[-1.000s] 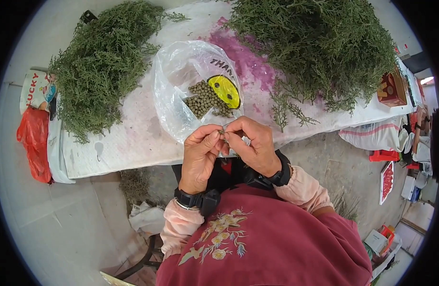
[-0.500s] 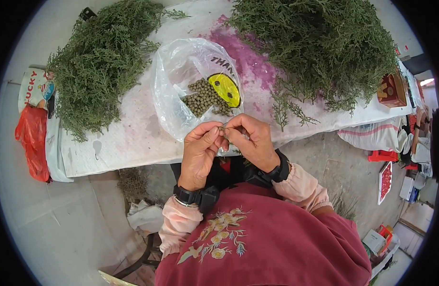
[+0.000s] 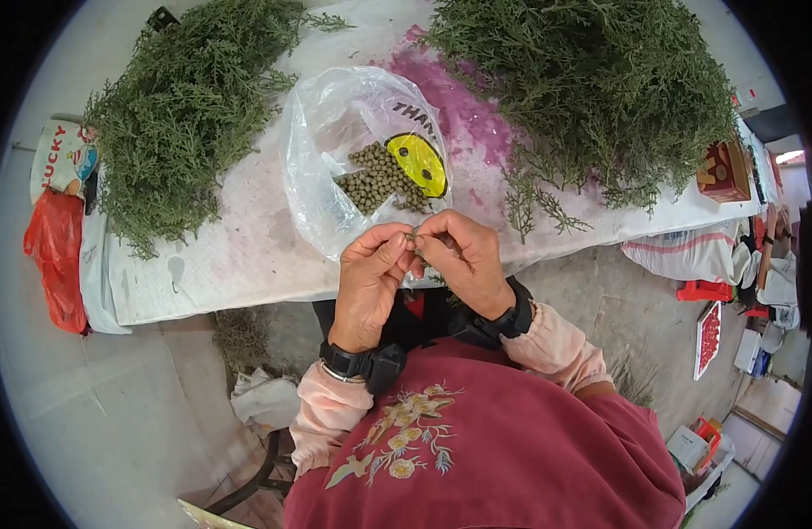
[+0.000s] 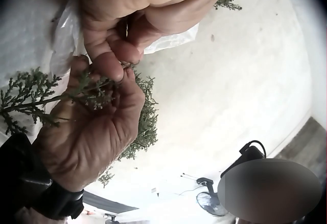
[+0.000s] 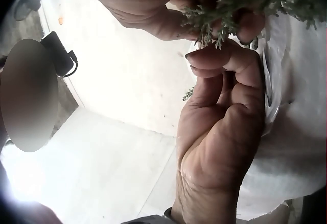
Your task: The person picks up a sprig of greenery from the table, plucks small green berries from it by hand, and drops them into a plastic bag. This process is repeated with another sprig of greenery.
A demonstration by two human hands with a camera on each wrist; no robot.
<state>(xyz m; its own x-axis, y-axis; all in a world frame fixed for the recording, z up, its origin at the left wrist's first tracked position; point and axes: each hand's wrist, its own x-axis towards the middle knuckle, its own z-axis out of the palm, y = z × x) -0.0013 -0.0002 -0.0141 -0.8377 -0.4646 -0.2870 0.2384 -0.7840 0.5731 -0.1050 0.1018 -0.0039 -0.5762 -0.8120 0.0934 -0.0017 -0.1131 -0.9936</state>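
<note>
In the head view my two hands meet fingertip to fingertip over the table's front edge. My right hand (image 3: 470,269) holds a green conifer sprig (image 4: 38,101), whose scaly leaves trail along the palm in the left wrist view. The left hand (image 3: 368,286) pinches the sprig's thin end between thumb and forefinger. Just beyond the fingers, a clear plastic bag (image 3: 310,189) with a yellow smiley face lies with its mouth wide. Inside it is a heap of small round green-brown balls (image 3: 370,181). The fingers hide what exactly lies between the fingertips.
Large piles of conifer branches lie at the left (image 3: 181,132) and right (image 3: 582,88) of the white-covered table (image 3: 212,282). A red bag (image 3: 55,256) hangs by the left end. A red box (image 3: 723,172) stands at the right, and a white sack (image 3: 684,251) below it.
Both hands stay together at the same spot, with only slight finger movement. The head view has shifted a little. The bag and branch piles have not moved.
</note>
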